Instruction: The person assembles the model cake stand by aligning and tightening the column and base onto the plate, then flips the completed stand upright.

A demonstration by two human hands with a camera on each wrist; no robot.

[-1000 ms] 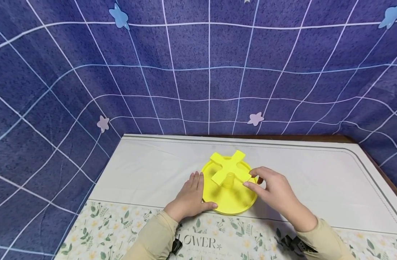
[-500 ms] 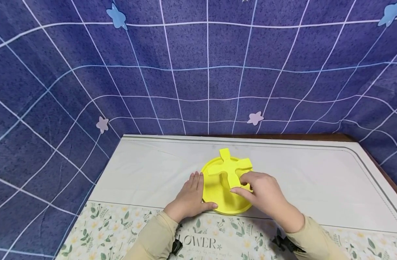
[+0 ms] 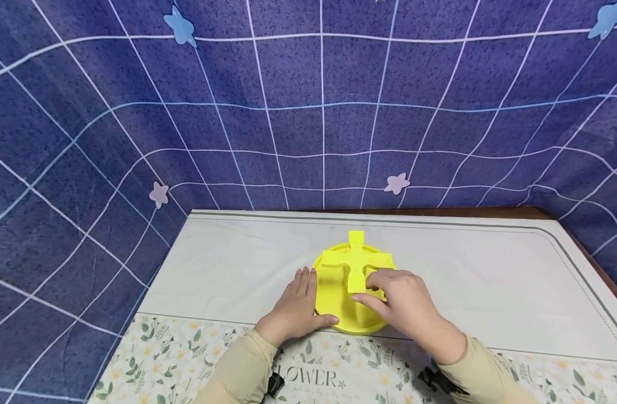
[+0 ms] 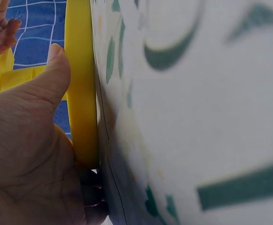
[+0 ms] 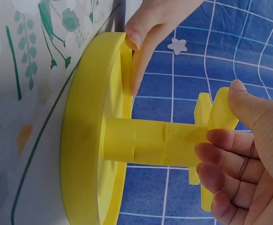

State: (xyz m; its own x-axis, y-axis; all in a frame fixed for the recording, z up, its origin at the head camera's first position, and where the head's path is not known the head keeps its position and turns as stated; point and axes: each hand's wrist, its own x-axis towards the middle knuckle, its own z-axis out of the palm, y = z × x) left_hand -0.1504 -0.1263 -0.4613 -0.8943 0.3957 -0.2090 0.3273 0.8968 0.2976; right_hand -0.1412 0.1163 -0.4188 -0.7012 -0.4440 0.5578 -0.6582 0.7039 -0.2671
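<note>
A round, shallow yellow tray [image 3: 341,317] with a raised rim lies on the table. From its middle rises a yellow post [image 5: 150,141], which carries a flat yellow cross-shaped piece [image 3: 356,258] with broad arms. My left hand [image 3: 294,307] rests against the tray's left edge, fingers straight, its thumb on the near rim. At the cross's near arm is my right hand [image 3: 406,298]; its thumb presses the arm's end, and its curled fingers touch behind the arm beside the post. Small raised numbers show on the post in the right wrist view.
The table has a white cover [image 3: 228,264] with a floral printed front strip [image 3: 187,353]. Behind and at both sides hangs a dark blue curtain [image 3: 288,129] with a line grid and stars.
The cross-shaped piece has turned on its post, its arms now pointing straight away, toward me and sideways. My right hand has moved left with its near arm. My left hand has stayed put.
</note>
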